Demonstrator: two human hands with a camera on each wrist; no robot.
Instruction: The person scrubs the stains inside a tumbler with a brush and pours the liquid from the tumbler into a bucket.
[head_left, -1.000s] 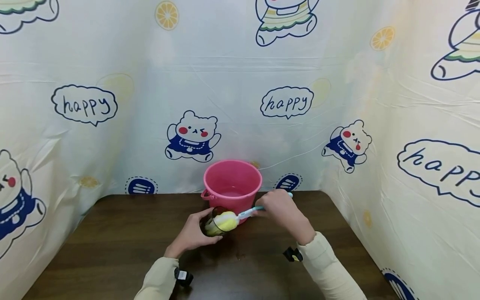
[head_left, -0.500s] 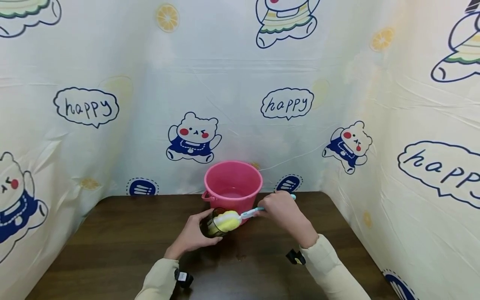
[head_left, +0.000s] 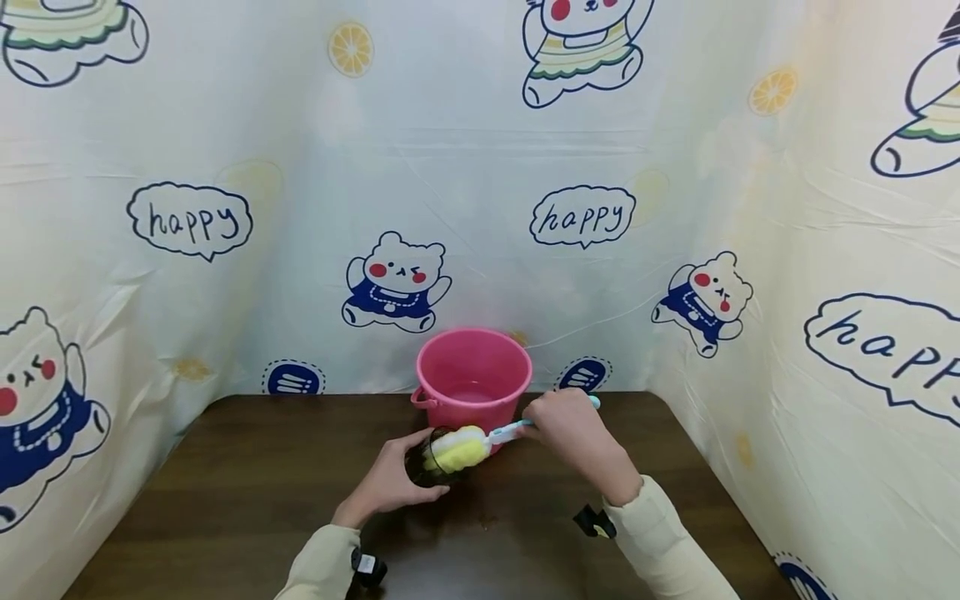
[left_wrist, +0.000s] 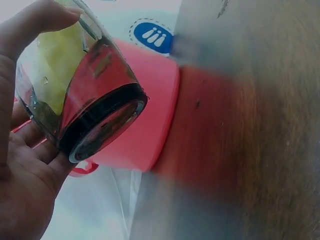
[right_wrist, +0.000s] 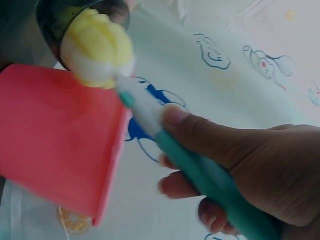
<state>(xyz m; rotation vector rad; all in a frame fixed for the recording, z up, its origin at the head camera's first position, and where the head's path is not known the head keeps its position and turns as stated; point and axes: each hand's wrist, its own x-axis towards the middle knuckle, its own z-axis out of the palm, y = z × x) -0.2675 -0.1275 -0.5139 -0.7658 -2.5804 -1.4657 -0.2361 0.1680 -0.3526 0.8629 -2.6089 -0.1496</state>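
Note:
My left hand (head_left: 392, 475) grips a dark, see-through glass cup (left_wrist: 100, 85), tilted with its mouth toward the right. Thumb and fingers wrap round its side, and its thick base shows in the left wrist view. In my right hand (head_left: 572, 433) is a sponge cup brush (right_wrist: 190, 165) with a teal and white handle, the thumb lying along it. The yellow and white sponge head (head_left: 459, 450) sits partly inside the cup, its rear part sticking out of the mouth. Both hands work above the table, in front of the pink bucket (head_left: 472, 396).
The bucket stands at the back of the dark wooden table (head_left: 247, 483), a handle lug on its left side. Behind and on both sides hangs a pale printed curtain (head_left: 480, 167). Small wet spots (head_left: 487, 523) mark the table below the hands.
The sponge head has shifted slightly within the cup's mouth, and the cup's tilt has changed a little. Both hands keep their holds. The whole head view has moved slightly down and right.

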